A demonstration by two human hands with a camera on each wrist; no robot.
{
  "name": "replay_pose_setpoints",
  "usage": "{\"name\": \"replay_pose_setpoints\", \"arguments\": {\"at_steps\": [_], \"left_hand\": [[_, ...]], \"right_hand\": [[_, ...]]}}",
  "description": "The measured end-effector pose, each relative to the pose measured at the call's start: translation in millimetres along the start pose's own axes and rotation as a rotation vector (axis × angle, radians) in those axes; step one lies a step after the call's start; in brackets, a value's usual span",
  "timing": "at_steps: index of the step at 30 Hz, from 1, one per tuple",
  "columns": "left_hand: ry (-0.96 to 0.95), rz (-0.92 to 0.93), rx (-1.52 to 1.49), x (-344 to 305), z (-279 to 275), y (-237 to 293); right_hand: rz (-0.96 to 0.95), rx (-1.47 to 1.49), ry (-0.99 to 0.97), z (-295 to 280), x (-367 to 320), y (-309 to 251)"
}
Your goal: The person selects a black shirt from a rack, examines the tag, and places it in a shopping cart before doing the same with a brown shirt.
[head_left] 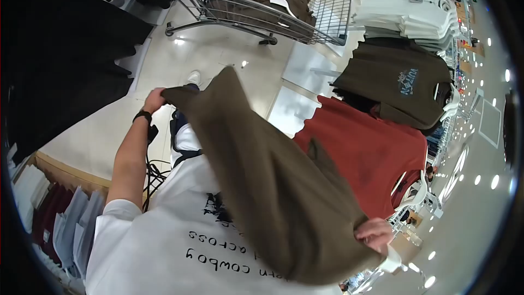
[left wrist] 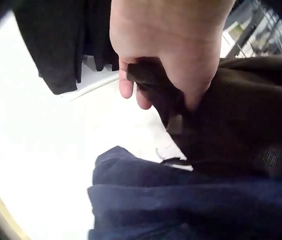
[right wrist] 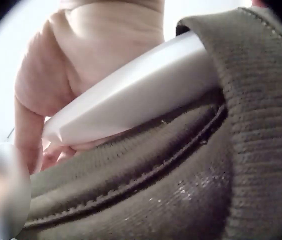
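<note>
A dark brown shirt (head_left: 262,175) stretches slantwise in front of my body between my two hands. At its far end, my left hand (head_left: 155,100) pinches an edge of the cloth; in the left wrist view the thumb and fingers of that hand (left wrist: 168,35) close on the dark fabric. My right hand (head_left: 374,235) is up at the collar end. The right wrist view shows a white hanger (right wrist: 136,90) inside the ribbed collar (right wrist: 261,95), with the right hand (right wrist: 91,55) gripping the hanger and its fingertips partly hidden behind it.
Ahead stands a wire shopping cart (head_left: 333,11) holding brown garments (head_left: 245,0) and white hangers. To the right hang a red shirt (head_left: 360,153), a brown printed shirt (head_left: 393,76) and white shirts (head_left: 404,11). Black garments (head_left: 65,65) hang at left, above folded clothes (head_left: 65,224) on a shelf.
</note>
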State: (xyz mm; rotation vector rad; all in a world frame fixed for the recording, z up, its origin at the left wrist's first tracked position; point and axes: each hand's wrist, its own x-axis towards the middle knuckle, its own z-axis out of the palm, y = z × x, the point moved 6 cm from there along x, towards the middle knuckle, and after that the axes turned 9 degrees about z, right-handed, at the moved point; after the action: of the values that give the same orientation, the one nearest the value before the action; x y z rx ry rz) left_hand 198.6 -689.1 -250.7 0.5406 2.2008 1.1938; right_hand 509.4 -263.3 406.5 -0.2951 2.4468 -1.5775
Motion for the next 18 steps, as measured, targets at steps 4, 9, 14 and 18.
{"name": "replay_pose_setpoints", "arguments": {"at_steps": [4,9,14,18], "left_hand": [[-0.286,-0.175,0.21,-7.8,-24.2,45.0],[-0.376,-0.167,0.265,-19.4,-24.1,31.2],[-0.418,-0.202,0.285,-10.4,-37.4,30.7],[-0.381,-0.195,0.328,2.4,-46.5,25.3]], "right_hand": [[-0.047,-0.019,-0.017,24.1,37.4,-50.9],[0.025,-0.036,-0.012,46.1,59.9,-78.4],[0.059,0.017,0.029,46.8,61.8,-82.5],[0.054,0.047,0.247,38.0,54.7,-72.1]]}}
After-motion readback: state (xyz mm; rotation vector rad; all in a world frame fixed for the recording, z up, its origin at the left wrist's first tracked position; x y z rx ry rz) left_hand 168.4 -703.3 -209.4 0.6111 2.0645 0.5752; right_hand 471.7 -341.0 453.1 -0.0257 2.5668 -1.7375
